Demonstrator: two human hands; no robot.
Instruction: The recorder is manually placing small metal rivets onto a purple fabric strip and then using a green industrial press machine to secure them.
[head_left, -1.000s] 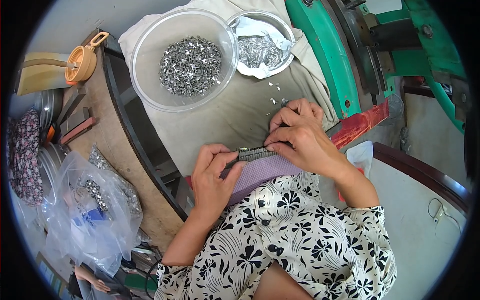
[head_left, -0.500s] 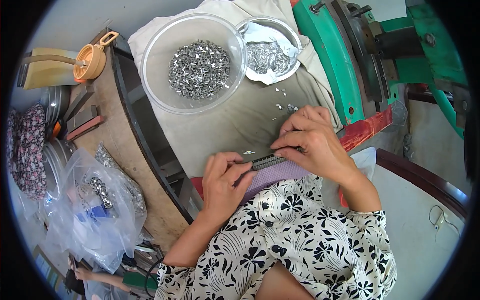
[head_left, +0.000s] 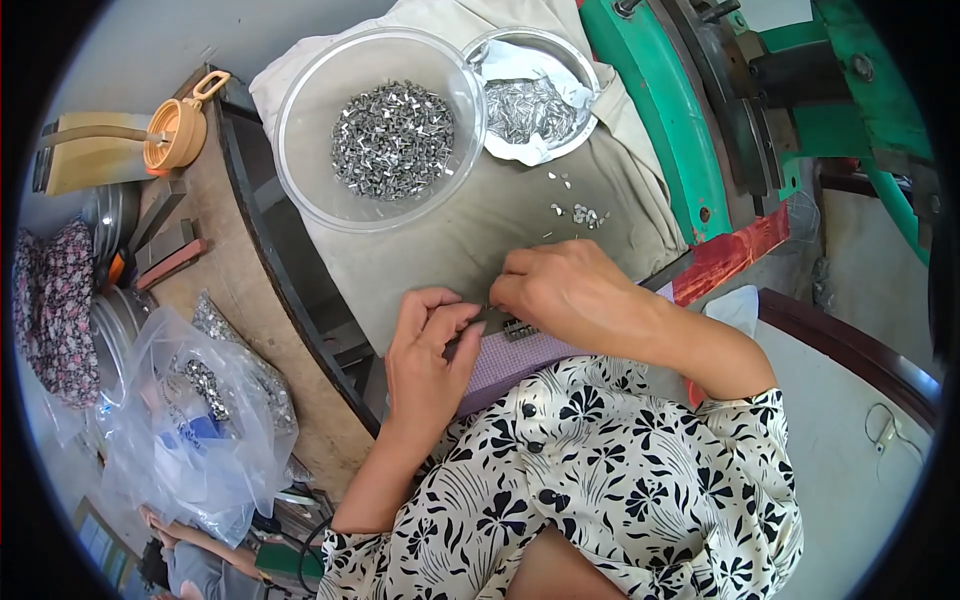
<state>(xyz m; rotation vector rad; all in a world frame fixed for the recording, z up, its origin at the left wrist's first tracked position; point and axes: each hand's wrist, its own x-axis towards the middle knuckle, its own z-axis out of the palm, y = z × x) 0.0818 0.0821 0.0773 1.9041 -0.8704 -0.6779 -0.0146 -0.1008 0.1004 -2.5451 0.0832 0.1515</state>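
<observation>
Over the near edge of the cloth-covered table, my left hand (head_left: 428, 345) has its thumb and index finger curled close together. My right hand (head_left: 565, 290) is closed, its fingertips pinched right beside the left fingertips. Whatever lies between these fingers is too small and hidden to name. Below the right hand, a dark metal strip with a row of slots (head_left: 518, 330) shows its left end on a purple checked cloth (head_left: 500, 370); the hand covers the remainder. Beyond it, small shiny metal pieces (head_left: 585, 216) lie scattered on the beige cloth (head_left: 440, 250).
At the back stand a clear tub (head_left: 300, 190) of small metal parts and a metal bowl (head_left: 590, 130) lined with white plastic, holding thin shiny pieces. A green machine (head_left: 650, 120) rises at right. Left, a wooden bench (head_left: 240, 300) carries an orange cup (head_left: 175, 135) and plastic bags (head_left: 190, 450).
My right hand has moved left, over the strip and up to my left fingertips. My left hand has shifted slightly left and up, off the strip's end. More scattered pieces are uncovered.
</observation>
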